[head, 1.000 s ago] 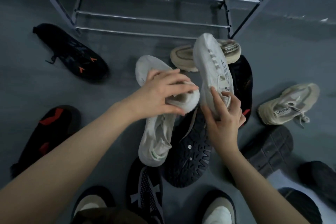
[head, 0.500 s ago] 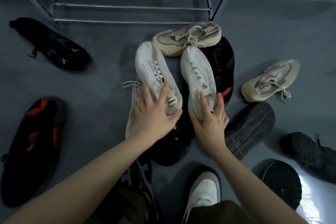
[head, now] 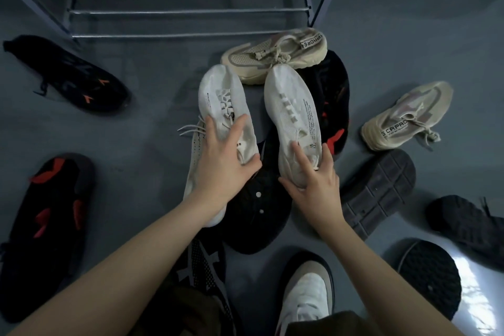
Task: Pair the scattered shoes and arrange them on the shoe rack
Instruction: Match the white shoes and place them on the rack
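Two white knit sneakers are held side by side over the floor (head: 152,128), toes pointing toward the shoe rack (head: 188,11) at the far edge. L hand (head: 223,161) grips the heel end of the left white sneaker (head: 226,106): fingers spread over the collar, thumb curled round its right side. R hand (head: 316,180) grips the heel end of the right white sneaker (head: 291,114): index finger on the tongue area, thumb under the heel, remaining fingers round the outer side. The two sneakers sit near each other, not touching, approx. parallel.

A third white shoe (head: 195,169) lies under the L hand, mostly hidden. Beneath both held sneakers lies a black shoe, sole up (head: 256,215). Just beyond the toes: a beige sneaker (head: 275,57) on its side, resting on a black/red shoe (head: 335,106). Its beige mate (head: 406,117) lies well apart, toward the floor's right edge.

Floor, left side: a black shoe w/ orange marks (head: 68,76) near the rack leg, and a black shoe w/ red patches (head: 46,224) nearer the camera. Right side: a dark shoe, tread up (head: 379,191), plus two more dark shoes at the right edge. Near edge: a black-and-white patterned shoe (head: 201,264) and a white-toed shoe (head: 308,294).

Rack: lower rails bare in view; beige items at its top left corner, cropped, cannot ID.
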`<state>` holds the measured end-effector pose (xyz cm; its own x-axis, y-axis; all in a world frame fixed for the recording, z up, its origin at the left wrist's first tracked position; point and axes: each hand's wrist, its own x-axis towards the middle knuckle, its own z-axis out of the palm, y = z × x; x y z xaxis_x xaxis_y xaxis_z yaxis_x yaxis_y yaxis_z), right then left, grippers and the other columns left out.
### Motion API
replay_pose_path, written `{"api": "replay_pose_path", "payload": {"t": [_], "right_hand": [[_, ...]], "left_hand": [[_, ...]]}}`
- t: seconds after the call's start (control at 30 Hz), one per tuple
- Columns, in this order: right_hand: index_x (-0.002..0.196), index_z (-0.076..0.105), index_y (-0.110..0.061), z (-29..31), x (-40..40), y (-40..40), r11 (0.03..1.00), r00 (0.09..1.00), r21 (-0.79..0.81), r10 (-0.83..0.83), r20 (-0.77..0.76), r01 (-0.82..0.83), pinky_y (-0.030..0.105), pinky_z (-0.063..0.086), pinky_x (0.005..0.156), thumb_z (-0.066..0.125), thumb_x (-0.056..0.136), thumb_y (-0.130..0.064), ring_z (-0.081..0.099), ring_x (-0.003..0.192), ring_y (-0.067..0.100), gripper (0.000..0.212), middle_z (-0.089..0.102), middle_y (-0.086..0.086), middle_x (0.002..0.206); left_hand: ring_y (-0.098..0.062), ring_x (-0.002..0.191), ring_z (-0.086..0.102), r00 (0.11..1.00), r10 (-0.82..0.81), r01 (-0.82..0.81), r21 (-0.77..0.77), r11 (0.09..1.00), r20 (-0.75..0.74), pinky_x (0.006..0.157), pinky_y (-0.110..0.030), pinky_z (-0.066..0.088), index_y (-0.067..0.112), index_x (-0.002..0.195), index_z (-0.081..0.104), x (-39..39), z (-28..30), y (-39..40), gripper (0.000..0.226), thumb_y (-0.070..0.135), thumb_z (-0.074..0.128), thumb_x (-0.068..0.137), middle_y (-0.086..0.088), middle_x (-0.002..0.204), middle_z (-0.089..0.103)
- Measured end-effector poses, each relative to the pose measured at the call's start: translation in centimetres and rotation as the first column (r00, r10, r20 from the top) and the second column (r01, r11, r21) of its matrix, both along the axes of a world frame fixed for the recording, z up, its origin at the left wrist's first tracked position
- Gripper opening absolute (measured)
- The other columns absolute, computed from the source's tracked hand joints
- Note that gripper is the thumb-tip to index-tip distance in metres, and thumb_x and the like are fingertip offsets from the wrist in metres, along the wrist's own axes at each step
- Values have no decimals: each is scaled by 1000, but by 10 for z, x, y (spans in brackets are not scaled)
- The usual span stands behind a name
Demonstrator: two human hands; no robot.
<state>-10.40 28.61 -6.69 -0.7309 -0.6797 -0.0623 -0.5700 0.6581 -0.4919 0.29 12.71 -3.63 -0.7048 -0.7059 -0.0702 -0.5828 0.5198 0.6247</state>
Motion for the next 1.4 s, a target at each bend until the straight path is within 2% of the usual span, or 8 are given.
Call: {"api": "replay_pose_path", "payload": {"t": [0.2,0.37,0.53,0.67,0.93,1.13,1.27,1.4], "right_hand": [[140,32,-45,2,-1,-3,996,1000,-89,-7,31,9,49,27,103,64,84,-42,32,128,32,64,32,16,139],[136,40,-44,17,5,-7,963,992,-264,-29,124,61,48,31,109,53,85,-46,32,130,28,53,31,12,139],[136,41,-42,49,17,-17,935,997,-351,-29,69,51,51,32,107,54,85,-46,34,130,28,52,34,14,137],[135,46,-35,78,26,-24,917,1000,-399,-16,26,25,49,33,107,57,84,-44,35,129,32,52,35,18,136],[133,45,-42,94,37,-71,946,999,-320,55,0,-52,54,35,101,52,83,-55,40,124,36,52,39,23,136],[134,47,-41,84,40,-149,945,993,-310,117,13,-107,47,26,104,59,87,-45,36,126,34,49,39,19,136],[134,47,-40,71,34,-202,934,986,-321,164,-1,-156,34,18,100,61,88,-38,30,128,29,48,34,16,139],[132,47,-40,55,18,-257,918,979,-351,202,12,-185,42,26,107,62,87,-36,32,126,29,48,38,17,134]], "left_hand": [[-32,141,17,998,-28,31,47,998,-58,104,-46,37,37,137,38,13,3,-7,71,33,69,73,-18,154,6],[-20,137,27,984,41,-29,75,997,-171,96,-28,31,28,131,50,17,21,-12,56,25,69,78,-5,154,19],[-25,120,49,945,-41,32,-34,999,-326,92,-40,48,19,120,59,30,44,-5,49,37,57,75,-8,140,42],[-27,116,52,917,-51,16,-93,996,-396,88,-45,50,25,120,56,40,64,-6,45,36,59,77,-6,138,44],[-25,117,50,925,40,-75,-79,994,-378,90,-48,48,19,120,61,67,76,-46,50,41,55,75,-3,133,47],[-24,117,49,928,92,-128,-78,989,-361,93,-43,46,21,120,60,79,61,-109,49,42,55,76,-2,135,44],[-26,119,48,922,92,-144,-113,983,-376,94,-43,46,22,120,59,75,45,-159,45,38,56,78,-1,135,43],[-27,114,51,925,103,-168,-150,974,-366,91,-44,48,18,118,61,60,24,-208,45,37,57,78,-3,131,45]]}}
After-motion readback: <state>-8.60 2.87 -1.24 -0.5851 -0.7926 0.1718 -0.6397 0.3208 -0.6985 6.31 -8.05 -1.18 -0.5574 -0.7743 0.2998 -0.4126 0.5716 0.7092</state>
